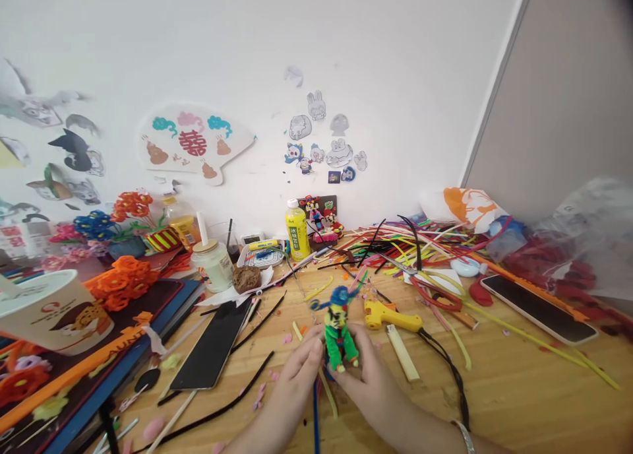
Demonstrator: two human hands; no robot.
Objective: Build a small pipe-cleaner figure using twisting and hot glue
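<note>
A small pipe-cleaner figure (337, 332) with a green body, yellow face and blue hat stands upright over the wooden table (519, 388). My left hand (301, 365) pinches it from the left, fingers closed at its lower side. My right hand (368, 368) grips it from the right and behind, fingers curled round its legs. A blue pipe cleaner (315, 408) hangs down from under the figure between my wrists. A silver bracelet (463, 435) is on my right wrist.
A yellow glue gun (390, 317) with a black cord lies just right of the figure, a glue stick (402, 352) beside it. Loose pipe cleaners (395, 243) pile up behind. A phone (537, 307) lies right, a black tablet (212, 345) left, a paper cup (47, 309) far left.
</note>
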